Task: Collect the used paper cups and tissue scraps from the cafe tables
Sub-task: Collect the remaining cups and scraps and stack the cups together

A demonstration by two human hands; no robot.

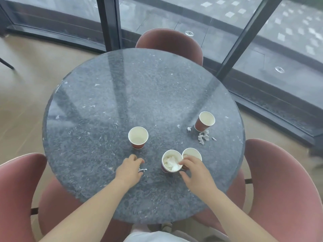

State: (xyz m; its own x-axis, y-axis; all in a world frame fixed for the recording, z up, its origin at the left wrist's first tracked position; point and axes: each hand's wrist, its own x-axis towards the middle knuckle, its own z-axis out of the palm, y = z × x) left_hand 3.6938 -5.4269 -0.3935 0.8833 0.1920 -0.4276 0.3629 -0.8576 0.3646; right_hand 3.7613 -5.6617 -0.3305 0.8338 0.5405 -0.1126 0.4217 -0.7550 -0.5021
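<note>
Several red paper cups stand on a round grey stone table (pixel 122 95). One cup (pixel 170 161) near the front holds crumpled white tissue; my right hand (pixel 194 172) grips its rim with thumb and fingers. A second cup (pixel 193 153) touches it on the right. An empty cup (pixel 138 137) stands in the middle, another empty cup (pixel 204 121) at the right. My left hand (pixel 129 169) rests on the table, fingers curled over a small tissue scrap (pixel 143 170). More tissue scraps (pixel 203 137) lie in front of the right cup.
Pink upholstered chairs surround the table: one at the far side (pixel 169 42), one at the left front (pixel 15 193), one at the right front (pixel 283 186). Behind the table runs a glass wall with dark frames (pixel 244 37).
</note>
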